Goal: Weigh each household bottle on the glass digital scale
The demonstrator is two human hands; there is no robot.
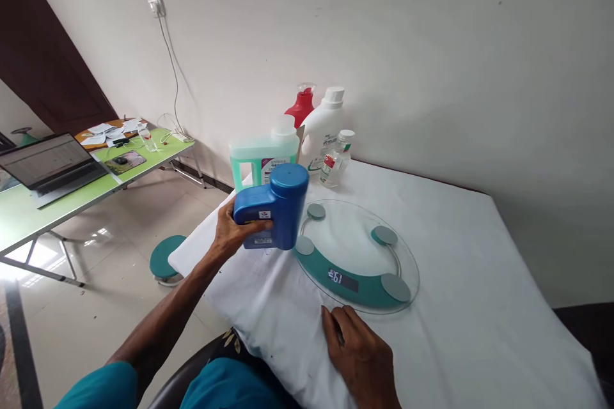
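Observation:
My left hand (235, 230) grips the handle of a blue jug-shaped bottle (286, 211) with a blue cap, lifted above the left part of the table. Just right of it lies a round glass bathroom scale (345, 249) with a teal band, grey pads and a lit display. My right hand (357, 348) rests on the white cloth near the scale's front edge, its fingers curled in and nothing visible in them. Behind the blue bottle stands a pale green detergent bottle (261, 153), partly hidden. Farther back are a white bottle (326, 124), a red bottle (301, 107) and a clear bottle (336, 160).
A white cloth (480, 307) covers the table, which stands by the wall. To the left, a green table (96, 195) holds a laptop (52, 169), papers (108, 132) and a small water bottle (148, 138). A teal stool (165, 255) stands on the floor.

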